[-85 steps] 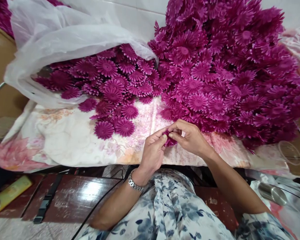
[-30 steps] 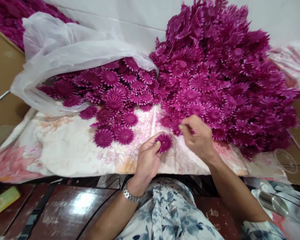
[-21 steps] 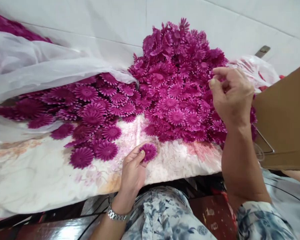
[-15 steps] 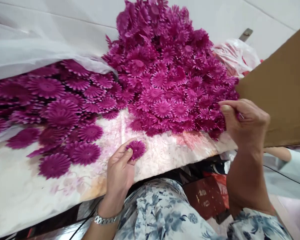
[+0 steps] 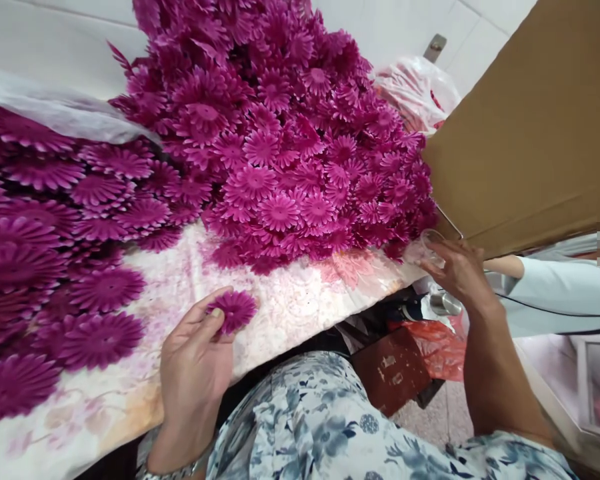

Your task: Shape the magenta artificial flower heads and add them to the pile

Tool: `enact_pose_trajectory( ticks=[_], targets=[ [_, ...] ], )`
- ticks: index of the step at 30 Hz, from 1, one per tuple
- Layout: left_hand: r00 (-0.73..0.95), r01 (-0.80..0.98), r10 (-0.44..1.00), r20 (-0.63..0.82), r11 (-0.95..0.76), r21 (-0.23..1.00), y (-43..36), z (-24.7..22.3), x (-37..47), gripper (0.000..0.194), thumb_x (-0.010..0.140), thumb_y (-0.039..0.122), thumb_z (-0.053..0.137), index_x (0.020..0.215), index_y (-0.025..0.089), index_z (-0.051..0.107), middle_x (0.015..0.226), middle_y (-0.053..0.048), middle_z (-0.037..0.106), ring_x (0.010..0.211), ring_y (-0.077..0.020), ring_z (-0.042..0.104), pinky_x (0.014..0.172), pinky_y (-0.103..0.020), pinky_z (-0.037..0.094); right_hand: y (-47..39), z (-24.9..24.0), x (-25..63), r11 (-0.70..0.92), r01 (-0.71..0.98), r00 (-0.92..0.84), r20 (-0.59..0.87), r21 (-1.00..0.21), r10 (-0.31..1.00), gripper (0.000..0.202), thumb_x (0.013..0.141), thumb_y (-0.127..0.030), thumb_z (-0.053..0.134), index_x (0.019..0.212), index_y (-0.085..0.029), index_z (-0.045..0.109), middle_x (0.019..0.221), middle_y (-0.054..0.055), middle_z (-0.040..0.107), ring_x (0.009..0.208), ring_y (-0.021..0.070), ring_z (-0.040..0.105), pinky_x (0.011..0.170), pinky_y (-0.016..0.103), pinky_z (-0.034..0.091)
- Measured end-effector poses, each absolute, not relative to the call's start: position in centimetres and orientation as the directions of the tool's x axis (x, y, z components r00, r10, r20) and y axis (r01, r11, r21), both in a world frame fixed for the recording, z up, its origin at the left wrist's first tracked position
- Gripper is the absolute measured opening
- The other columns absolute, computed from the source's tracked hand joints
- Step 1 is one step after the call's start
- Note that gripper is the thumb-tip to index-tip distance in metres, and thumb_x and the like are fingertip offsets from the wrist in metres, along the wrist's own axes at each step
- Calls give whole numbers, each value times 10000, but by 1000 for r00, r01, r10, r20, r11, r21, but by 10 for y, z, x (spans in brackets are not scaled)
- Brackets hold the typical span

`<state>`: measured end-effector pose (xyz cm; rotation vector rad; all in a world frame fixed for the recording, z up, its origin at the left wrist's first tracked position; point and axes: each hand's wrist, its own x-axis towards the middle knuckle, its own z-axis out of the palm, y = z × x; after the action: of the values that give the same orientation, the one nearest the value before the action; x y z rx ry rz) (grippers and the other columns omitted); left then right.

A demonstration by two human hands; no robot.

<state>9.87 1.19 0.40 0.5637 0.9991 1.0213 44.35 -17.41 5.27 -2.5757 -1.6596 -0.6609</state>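
My left hand [image 5: 197, 350] pinches a single magenta artificial flower [image 5: 236, 312] between thumb and fingers, just above the tablecloth. At the table's right end, my right hand [image 5: 457, 270] reaches to a small clear plastic cup [image 5: 416, 252]. Its thumb and fingers are slightly apart at the cup's rim; anything tiny between them is too small to make out. Beyond the cup rises a big heap of magenta artificial flowers [image 5: 280, 210]. More flat flower layers [image 5: 107, 288] lie to the left of my left hand.
A large cardboard sheet or box [image 5: 525, 147] stands at the right. Clear plastic sheeting [image 5: 65, 110] covers part of the left flowers. A white plastic bag [image 5: 420, 90] sits behind the heap. Another person's sleeve [image 5: 560, 287] shows at the right. Below the table edge is a dark red box [image 5: 393, 370].
My right hand has come down from a raised pinch beside the heap to the clear cup, its fingers loosening. My left hand keeps the flower. The view has shifted right.
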Motion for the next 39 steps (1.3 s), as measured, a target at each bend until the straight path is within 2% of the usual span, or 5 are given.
enact_pose_trajectory(
  ticks=[11,19,26,30,39],
  targets=[
    [145,-425,905,-399,422,801,11,5,100,194,654,127,666,842,138,708,733,-14,697,671,-110,639,684,-211,552,-166,57,457,-414,895,413,40,167,910,326,863,-452,470,831,-204,677,787,62,686,804,236,580,749,362,289],
    [159,-427,904,-397,426,798,12,2,99,193,631,134,681,823,141,707,739,-13,699,662,-112,635,645,-215,543,-165,62,461,-381,914,381,25,140,924,303,851,-432,474,788,-213,675,760,60,680,753,235,586,691,342,322],
    [185,-487,889,-419,453,746,13,2,98,230,619,149,687,849,139,699,727,-19,694,663,-106,627,665,-216,523,-176,78,451,-421,905,410,377,-58,830,440,796,-608,462,787,-214,657,774,87,673,708,237,606,682,382,442],
    [204,-608,872,-444,469,641,13,5,96,207,636,160,672,841,138,693,760,-30,693,690,-106,630,676,-217,509,-172,72,438,-561,824,494,583,-78,645,252,758,-547,555,694,-309,603,604,66,563,594,237,565,541,395,367],
    [214,-684,898,-383,418,598,8,10,94,234,628,70,660,847,150,686,748,-17,682,673,-88,618,666,-197,485,-88,43,323,129,947,33,487,-295,873,123,825,-174,518,886,-260,582,825,45,604,750,190,604,671,338,477]
  ],
)
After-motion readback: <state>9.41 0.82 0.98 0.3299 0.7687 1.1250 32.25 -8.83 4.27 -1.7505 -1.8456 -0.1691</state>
